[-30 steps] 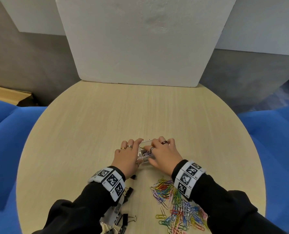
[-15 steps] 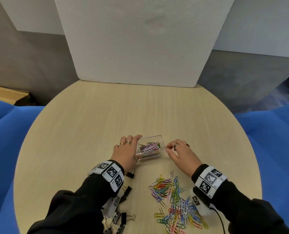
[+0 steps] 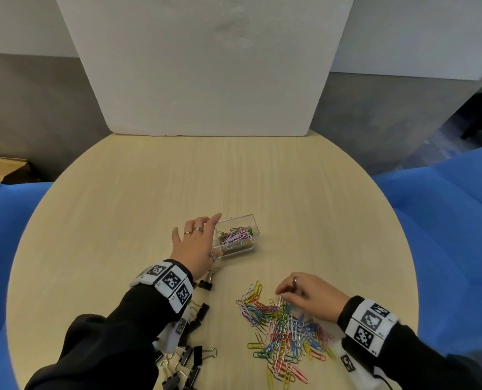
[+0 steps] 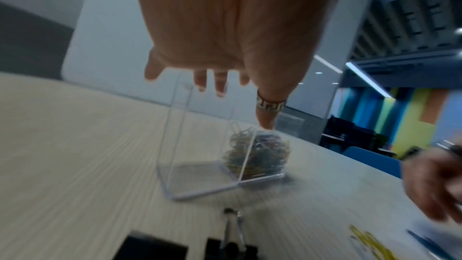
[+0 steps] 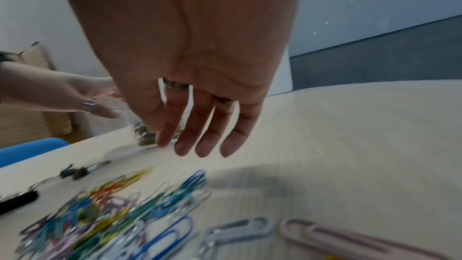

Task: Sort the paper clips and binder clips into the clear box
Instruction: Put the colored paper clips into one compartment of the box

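The clear box (image 3: 238, 251) stands mid-table with coloured paper clips (image 3: 237, 236) inside. In the left wrist view the clips (image 4: 262, 153) fill the compartment beyond the divider, and the nearer one (image 4: 200, 175) looks bare. My left hand (image 3: 199, 243) rests against the box's left end with straight fingers, its thumb (image 4: 267, 118) touching the top edge. My right hand (image 3: 301, 292) hovers over the far edge of the loose paper clip pile (image 3: 282, 327). Its fingers (image 5: 200, 135) hang straight and hold nothing. Black binder clips (image 3: 190, 358) lie under my left forearm.
One binder clip (image 3: 206, 284) lies just before the box. The round wooden table (image 3: 149, 206) has a white board (image 3: 206, 66) standing at its far edge. Blue seats (image 3: 445, 220) flank the table on both sides.
My right hand has left the box and drawn back to the right, down over the paper clip pile. My left hand stays at the box, its fingers now straighter.
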